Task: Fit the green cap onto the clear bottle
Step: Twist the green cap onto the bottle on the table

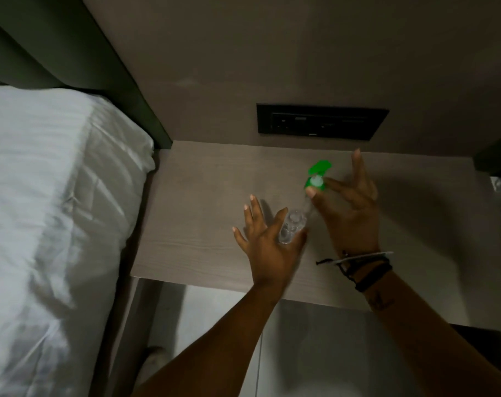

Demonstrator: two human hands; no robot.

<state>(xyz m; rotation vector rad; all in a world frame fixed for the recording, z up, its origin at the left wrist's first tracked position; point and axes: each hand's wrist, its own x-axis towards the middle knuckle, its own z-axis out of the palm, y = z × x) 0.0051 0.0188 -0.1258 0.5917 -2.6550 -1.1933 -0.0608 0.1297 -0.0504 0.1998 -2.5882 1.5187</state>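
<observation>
A small clear bottle (291, 227) stands over the bedside shelf, pinched between the thumb and forefinger of my left hand (268, 239); its other fingers are spread. The green cap (315, 174), a pump-style top with a pale collar and a thin tube hanging down toward the bottle, is held between the thumb and forefinger of my right hand (349, 210). The cap sits up and to the right of the bottle's mouth, apart from it. My right wrist wears dark cords and a thin bangle.
The light wooden shelf (203, 224) runs between a bed with white linen (51, 213) on the left and another white edge at far right. A black socket panel (321, 121) sits in the wall behind. The shelf's front edge lies under my forearms.
</observation>
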